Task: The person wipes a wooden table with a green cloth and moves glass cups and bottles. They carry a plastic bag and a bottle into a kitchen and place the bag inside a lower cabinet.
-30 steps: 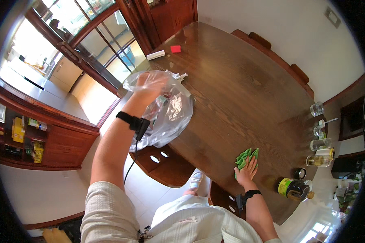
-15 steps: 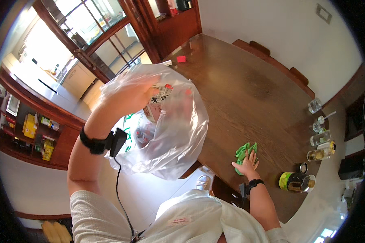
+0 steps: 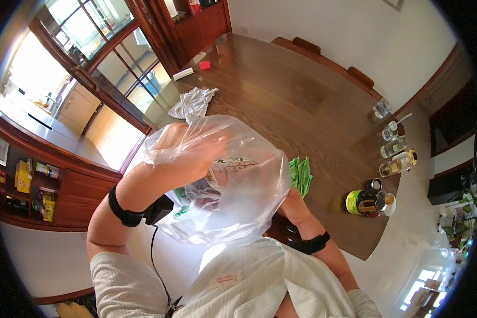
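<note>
A clear plastic bag (image 3: 244, 196) is held up before my chest, over the table's near edge. Wrinkled packaging with dark print and reddish and green patches shows through its film. My left hand (image 3: 196, 151) is closed on the bag under a layer of film, which blurs its fingers. At the bag's right side my right hand (image 3: 297, 206) grips the plastic, its fingertips partly hidden by the bag. Just beyond that hand, a crumpled green cloth (image 3: 301, 176) lies on the brown wooden table (image 3: 302, 100).
A white cloth (image 3: 192, 104), a white strip (image 3: 183, 73) and a small red piece (image 3: 204, 65) lie on the table's far left. Along the right edge stand glasses (image 3: 382, 108), a yellow-lidded jar (image 3: 397, 164) and a dark bottle with a green label (image 3: 368, 202).
My right hand has left the green cloth and come left to the bag. The bag and my left hand have shifted lower in view, and the white cloth now shows behind them.
</note>
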`<state>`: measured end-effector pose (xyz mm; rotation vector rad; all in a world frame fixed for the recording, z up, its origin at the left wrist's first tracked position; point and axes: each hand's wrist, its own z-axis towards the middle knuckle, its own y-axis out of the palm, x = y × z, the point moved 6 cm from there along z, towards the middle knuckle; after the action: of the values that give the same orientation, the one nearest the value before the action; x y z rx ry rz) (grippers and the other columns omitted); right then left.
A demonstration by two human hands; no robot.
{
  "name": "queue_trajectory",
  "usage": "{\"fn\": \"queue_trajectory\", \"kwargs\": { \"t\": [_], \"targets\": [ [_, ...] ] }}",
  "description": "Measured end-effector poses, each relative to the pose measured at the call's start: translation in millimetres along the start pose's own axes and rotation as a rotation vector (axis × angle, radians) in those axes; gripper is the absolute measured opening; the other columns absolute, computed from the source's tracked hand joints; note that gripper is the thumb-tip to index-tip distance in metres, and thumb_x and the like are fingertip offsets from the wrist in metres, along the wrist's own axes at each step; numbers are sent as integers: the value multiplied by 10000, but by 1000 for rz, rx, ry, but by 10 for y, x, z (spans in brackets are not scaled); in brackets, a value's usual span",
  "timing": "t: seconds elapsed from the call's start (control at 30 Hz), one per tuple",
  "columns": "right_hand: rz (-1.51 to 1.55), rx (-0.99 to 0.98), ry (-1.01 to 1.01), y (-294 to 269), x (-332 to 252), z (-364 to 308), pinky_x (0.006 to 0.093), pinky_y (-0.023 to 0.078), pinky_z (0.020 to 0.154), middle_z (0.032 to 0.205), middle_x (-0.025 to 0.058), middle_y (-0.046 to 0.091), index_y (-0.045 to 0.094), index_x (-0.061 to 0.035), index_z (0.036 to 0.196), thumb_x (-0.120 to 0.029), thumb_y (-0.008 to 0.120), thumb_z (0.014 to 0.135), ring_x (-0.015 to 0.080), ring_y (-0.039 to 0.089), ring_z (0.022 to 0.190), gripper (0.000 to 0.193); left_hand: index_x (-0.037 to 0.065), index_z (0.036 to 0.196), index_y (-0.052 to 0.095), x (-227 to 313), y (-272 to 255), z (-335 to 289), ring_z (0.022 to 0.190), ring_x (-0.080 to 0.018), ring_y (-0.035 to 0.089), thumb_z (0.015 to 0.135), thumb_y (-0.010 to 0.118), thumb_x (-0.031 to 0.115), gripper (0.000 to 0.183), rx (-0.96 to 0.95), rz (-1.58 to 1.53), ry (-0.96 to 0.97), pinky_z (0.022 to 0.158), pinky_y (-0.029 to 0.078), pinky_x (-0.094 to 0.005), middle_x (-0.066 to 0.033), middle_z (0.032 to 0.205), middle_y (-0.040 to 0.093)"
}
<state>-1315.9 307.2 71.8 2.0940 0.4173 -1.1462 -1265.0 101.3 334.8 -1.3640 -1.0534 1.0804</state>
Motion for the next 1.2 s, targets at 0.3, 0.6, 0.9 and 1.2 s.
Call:
{"fn": "queue_trajectory", "kwargs": {
  "t": [0.3, 0.6, 0.9, 1.2],
  "targets": [
    [-68, 152, -161, -649, -91, -204, 292, 509, 792, 1038, 58, 696, 665, 4, 1125, -274, 534, 1003, 143, 650, 910, 330, 112, 1044, 659, 208, 82, -228, 890, -278, 654, 732, 651, -6, 333, 80, -210, 127, 718, 534, -385, -35, 1043, 659],
    [345, 428, -16, -955, 147, -47, 356, 544, 741, 992, 124, 680, 643, 67, 1089, -248, 577, 962, 221, 667, 855, 345, 95, 964, 649, 650, -49, -504, 800, -262, 662, 813, 687, 96, 155, -320, -252, 199, 707, 538, -362, -37, 907, 665],
    [-380, 530, 85, -1396, 506, -769, 285, 335, 489, 588, -38, 512, 690, -10, 776, -279, 678, 892, 76, 441, 548, 293, -40, 766, 670, 152, -602, -1230, 638, -236, 675, 717, 638, -2, 70, 225, -738, -272, 598, 514, -299, -150, 753, 692],
    [-377, 633, 217, -1679, 470, -2434, 246, 365, 498, 627, -80, 529, 605, -53, 629, -167, 675, 855, 32, 463, 569, 263, -14, 904, 602, -141, -631, -1050, 763, -82, 509, 853, 645, 142, 170, 456, -970, -368, 707, 419, -239, -15, 834, 585]
  ]
}}
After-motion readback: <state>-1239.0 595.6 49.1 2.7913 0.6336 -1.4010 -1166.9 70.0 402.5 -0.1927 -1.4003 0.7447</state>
